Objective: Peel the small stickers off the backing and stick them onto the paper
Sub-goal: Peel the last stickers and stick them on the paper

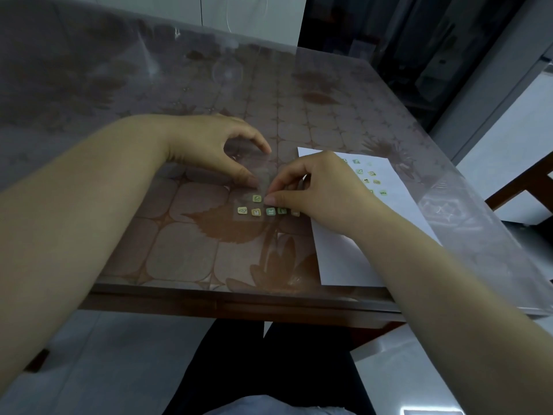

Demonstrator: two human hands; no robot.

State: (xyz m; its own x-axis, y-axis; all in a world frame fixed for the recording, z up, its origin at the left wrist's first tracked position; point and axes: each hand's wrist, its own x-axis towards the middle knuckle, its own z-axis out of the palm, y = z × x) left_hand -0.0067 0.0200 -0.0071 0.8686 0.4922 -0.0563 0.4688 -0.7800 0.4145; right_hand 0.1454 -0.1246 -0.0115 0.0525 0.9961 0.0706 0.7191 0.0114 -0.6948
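The right hand [320, 190] covers the near-left part of the white paper [401, 211] and at least one sticker at the right end of the lower row on the clear backing [254, 175], just right of frame centre, and its pinched fingertips hide whatever they grip. The designs on the small stickers [256, 212] and on those stuck to the paper [372, 174] are too tiny to read. Both forearms run out of the frame's lower corners, and the table [209, 250] is cut off at the left edge.

Green and yellow stickers [256, 211] on clear backing [254, 172]; white paper [338, 259]; brown floral-patterned table [185, 253].
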